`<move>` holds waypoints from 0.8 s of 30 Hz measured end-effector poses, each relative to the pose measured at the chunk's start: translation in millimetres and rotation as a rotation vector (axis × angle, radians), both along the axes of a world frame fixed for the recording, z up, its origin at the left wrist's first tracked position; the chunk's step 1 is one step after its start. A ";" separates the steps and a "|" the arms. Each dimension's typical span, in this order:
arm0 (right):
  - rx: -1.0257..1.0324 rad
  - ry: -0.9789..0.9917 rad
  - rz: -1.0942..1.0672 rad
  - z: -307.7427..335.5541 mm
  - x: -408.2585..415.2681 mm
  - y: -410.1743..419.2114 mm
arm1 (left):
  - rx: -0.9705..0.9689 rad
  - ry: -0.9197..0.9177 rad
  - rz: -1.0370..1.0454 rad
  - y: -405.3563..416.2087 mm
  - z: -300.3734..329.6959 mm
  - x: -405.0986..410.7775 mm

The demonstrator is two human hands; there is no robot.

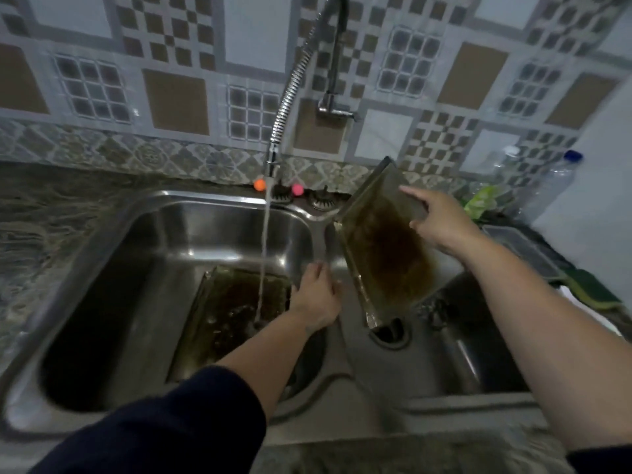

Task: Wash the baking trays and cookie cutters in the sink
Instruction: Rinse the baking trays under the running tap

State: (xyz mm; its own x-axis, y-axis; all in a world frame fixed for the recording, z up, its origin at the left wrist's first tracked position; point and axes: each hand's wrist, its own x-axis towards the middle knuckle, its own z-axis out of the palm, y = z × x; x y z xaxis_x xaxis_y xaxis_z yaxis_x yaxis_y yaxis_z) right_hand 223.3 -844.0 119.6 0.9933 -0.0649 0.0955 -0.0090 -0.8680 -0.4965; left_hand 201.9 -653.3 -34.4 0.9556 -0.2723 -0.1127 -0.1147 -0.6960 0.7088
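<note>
A stained rectangular metal baking tray (236, 316) lies in the left basin of the stainless steel double sink (113, 254), under the spring-neck chrome faucet (290, 94). A second stained baking tray (383, 248) stands tilted over the right basin. Clear plastic bottles (547, 186) stand behind, far right.

Both arms reach forward and down from the lower edge of the view. The left arm, in a dark sleeve pushed up to mid-forearm, angles up and to the right; the left hand (316, 297) lies palm down with its fingers extended and slightly spread, closed on nothing. The right arm, bare below a dark cuff at the frame edge, stretches up and to the left and sits higher. The right hand (439, 218) has its wrist straight, its fingers curled in a grip, and its index finger pointing left.
</note>
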 end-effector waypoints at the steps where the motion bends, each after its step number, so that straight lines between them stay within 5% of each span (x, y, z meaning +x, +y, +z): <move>1: -0.045 0.000 -0.003 -6.2 0.1 -9.4 | 0.117 0.015 -0.005 -9.4 -4.6 0.3; 7: -0.153 0.078 -0.001 -90.2 11.6 -49.7 | 0.498 -0.092 0.070 -38.0 -19.5 -9.4; 19: 0.146 0.312 -0.004 -210.4 11.0 -106.1 | 0.631 -0.149 0.128 -46.6 -24.9 -7.0; 24: 0.109 0.465 -0.024 -241.8 10.5 -112.6 | 0.632 -0.163 0.146 -48.0 -26.8 -6.5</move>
